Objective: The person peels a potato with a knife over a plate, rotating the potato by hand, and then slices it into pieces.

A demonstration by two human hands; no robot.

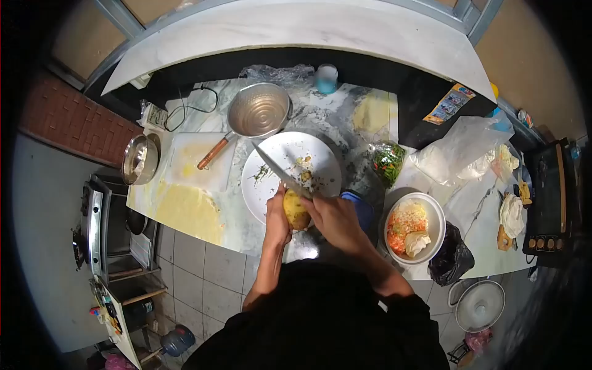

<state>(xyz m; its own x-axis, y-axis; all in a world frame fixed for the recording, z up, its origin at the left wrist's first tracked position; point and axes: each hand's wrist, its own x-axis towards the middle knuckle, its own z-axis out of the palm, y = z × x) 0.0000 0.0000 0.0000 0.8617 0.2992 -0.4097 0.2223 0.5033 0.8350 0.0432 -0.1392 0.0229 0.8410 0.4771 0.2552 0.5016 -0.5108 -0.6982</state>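
A yellow potato-like piece (295,211) is held in my left hand (277,217), over the near edge of a round white plate (254,196). My right hand (333,221) is closed round the handle end of a large knife (271,163), whose blade points up and left across the plate, passing close to the top of the yellow piece. Small brown scraps and green bits lie on the plate. The knife's handle is hidden in my right hand.
A pan (258,111) with a wooden handle stands behind the plate, beside a white cutting board (194,161). To the right are bagged herbs (388,161), a white bowl (439,229) of orange and pale food, and a black bag (451,256). A metal bowl (139,160) stands left.
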